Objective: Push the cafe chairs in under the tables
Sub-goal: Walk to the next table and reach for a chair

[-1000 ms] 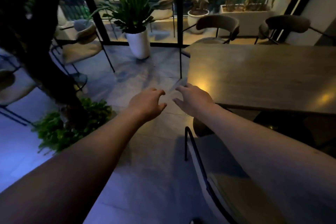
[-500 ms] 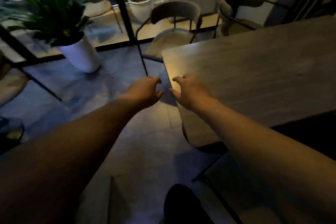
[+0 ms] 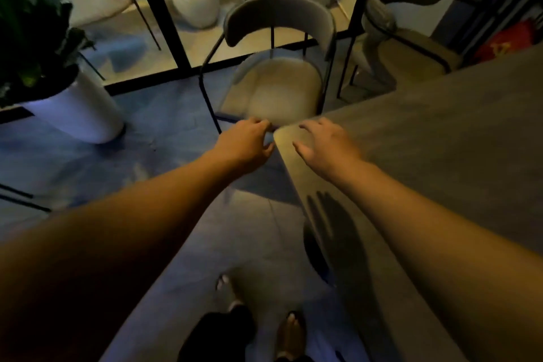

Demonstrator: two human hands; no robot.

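Both bare hands, left (image 3: 245, 145) and right (image 3: 326, 144), hang empty with fingers loosely spread. They hover near the grey wooden table's (image 3: 440, 156) corner, before a black-framed, beige-cushioned chair (image 3: 276, 79).

Both bare forearms stretched forward toward 12 o'clock, converging. Left hand (image 3: 245, 144) palm down, fingers loosely curled, empty. Right hand (image 3: 327, 142) at its 3 o'clock, fingers spread, empty.

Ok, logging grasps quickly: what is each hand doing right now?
Left hand: open, fingers curled, holding nothing, above the floor.
Right hand: open, fingers spread, holding nothing, over the grey wooden table corner.
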